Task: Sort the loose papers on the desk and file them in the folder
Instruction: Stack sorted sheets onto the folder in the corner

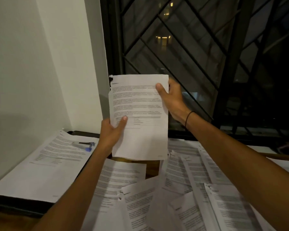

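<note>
White printed sheet [138, 114] held upright mid-frame above the desk [151, 167]: left hand [110, 132] pinches its 8 o'clock edge, right hand [172, 99] its 2 o'clock corner, fingers clamped w/ thumbs in front. Likely light, floppy, tears easily; torn top-left corner, so grip opposite edges. More loose papers [182, 189] lie below.

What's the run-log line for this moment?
left hand: grips held sheet lower left | right hand: grips upper right | sheet: upright above desk | loose papers: scattered | pen: on left stack
</note>
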`<state>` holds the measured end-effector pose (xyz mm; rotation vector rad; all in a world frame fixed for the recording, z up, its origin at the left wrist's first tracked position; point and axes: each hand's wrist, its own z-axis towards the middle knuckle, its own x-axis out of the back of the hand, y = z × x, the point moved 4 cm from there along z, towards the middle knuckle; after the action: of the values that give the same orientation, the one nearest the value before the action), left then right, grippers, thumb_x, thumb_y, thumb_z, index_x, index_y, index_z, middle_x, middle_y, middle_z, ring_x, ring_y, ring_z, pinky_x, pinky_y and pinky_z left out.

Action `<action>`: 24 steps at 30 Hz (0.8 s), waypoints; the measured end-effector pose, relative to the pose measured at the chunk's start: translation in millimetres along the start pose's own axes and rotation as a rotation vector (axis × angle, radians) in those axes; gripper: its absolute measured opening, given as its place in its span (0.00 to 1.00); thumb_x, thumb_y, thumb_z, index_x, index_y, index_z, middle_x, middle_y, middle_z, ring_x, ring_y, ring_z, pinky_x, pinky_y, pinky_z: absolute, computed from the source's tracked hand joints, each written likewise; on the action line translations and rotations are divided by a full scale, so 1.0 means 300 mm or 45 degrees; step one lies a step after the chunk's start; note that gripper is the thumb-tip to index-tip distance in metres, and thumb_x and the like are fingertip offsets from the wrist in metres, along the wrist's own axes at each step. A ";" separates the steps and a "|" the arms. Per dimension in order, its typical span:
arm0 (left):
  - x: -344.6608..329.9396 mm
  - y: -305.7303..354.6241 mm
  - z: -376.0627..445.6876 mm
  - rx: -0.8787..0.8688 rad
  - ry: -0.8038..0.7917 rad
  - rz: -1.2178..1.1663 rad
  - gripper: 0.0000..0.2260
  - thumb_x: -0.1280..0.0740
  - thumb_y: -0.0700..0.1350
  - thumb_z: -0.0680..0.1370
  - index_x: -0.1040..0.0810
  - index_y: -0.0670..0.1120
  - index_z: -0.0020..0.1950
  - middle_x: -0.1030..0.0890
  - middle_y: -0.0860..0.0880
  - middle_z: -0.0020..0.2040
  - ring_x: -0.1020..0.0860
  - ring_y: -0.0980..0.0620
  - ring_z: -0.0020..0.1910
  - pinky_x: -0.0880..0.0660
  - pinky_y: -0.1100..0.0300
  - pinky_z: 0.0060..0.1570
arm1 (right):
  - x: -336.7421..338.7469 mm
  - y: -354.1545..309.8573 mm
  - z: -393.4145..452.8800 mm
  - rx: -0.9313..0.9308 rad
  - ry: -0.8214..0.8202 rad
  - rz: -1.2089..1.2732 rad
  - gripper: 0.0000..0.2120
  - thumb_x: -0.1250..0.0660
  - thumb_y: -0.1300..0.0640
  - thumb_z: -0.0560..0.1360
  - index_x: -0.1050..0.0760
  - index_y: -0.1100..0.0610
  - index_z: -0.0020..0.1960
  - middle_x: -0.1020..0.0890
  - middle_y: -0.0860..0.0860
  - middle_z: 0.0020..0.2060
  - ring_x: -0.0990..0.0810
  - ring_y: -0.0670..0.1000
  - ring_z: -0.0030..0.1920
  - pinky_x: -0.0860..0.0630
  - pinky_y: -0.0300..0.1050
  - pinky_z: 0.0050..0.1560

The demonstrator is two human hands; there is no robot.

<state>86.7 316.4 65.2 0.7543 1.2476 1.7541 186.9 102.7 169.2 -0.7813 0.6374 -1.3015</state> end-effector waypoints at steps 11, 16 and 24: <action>0.078 -0.181 -0.061 0.307 0.038 0.542 0.16 0.30 0.50 0.81 0.21 0.42 0.65 0.18 0.47 0.59 0.21 0.49 0.50 0.22 0.58 0.44 | 0.252 0.360 -0.224 -0.422 -0.817 -1.046 0.09 0.29 0.64 0.77 0.22 0.53 0.55 0.17 0.49 0.46 0.17 0.50 0.49 0.19 0.49 0.56; 0.082 -0.268 -0.058 0.323 -0.050 0.750 0.14 0.29 0.49 0.80 0.19 0.41 0.60 0.16 0.42 0.55 0.20 0.50 0.44 0.22 0.56 0.43 | 0.315 0.491 -0.362 -0.619 -1.046 -1.327 0.30 0.22 0.51 0.72 0.30 0.51 0.69 0.28 0.49 0.59 0.27 0.52 0.63 0.25 0.52 0.65; 0.076 -0.312 -0.056 0.347 -0.087 0.805 0.15 0.29 0.49 0.79 0.18 0.41 0.61 0.16 0.44 0.54 0.18 0.45 0.49 0.20 0.51 0.50 | 0.326 0.514 -0.323 -0.500 -0.792 -1.417 0.30 0.28 0.41 0.76 0.34 0.50 0.72 0.29 0.53 0.66 0.33 0.56 0.68 0.37 0.59 0.71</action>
<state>88.7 343.8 -28.7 1.4801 1.3019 2.0382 217.8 5.5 -10.6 -1.9327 -0.1282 -1.7779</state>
